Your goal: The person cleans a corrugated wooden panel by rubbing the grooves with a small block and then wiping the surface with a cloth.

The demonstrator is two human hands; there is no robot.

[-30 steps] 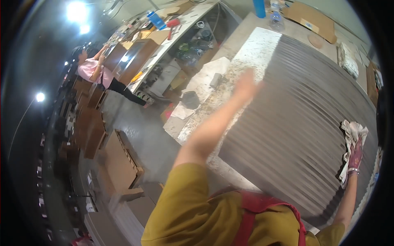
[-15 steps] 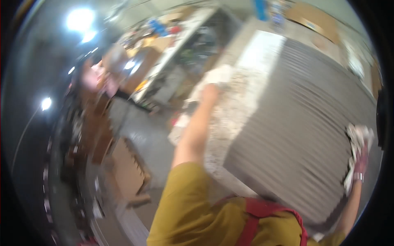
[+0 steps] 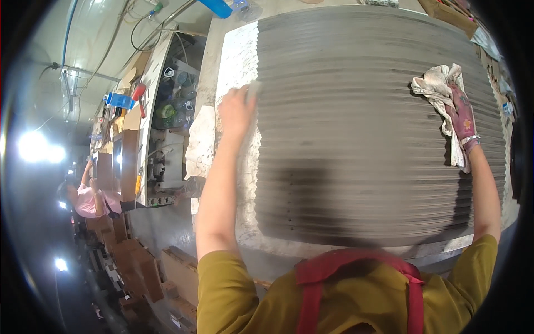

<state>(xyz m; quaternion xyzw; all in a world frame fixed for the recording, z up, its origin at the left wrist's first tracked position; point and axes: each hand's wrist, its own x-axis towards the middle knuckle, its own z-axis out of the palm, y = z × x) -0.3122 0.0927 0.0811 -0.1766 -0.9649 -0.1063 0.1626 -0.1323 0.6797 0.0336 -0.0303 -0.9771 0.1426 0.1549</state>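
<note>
A large grey ridged panel (image 3: 356, 128) lies flat on the work table, made up of many narrow parallel strips. On its right part rests my right hand (image 3: 461, 114), in a purple-pink flowered glove. It grips a crumpled, stained white rag (image 3: 436, 89) against the ridges. My bare left hand (image 3: 236, 111) is at the panel's left edge, fingers bent. A small pale thing, blurred, shows at its fingertips; its kind is unclear. Under that hand a white speckled sheet (image 3: 236, 55) runs along the panel's left side.
To the left, a bench (image 3: 147, 117) carries a red-headed tool (image 3: 139, 93) and a blue item, with plastic bottles (image 3: 172, 114) beneath. A person in pink (image 3: 92, 197) is farther left. Cardboard (image 3: 139, 267) lies on the floor; a cardboard box (image 3: 449, 16) stands at the far right.
My view has swung, so the panel now lies squarely ahead. My right hand with the rag has moved from the panel's near right edge farther in. My left hand has come to its left edge.
</note>
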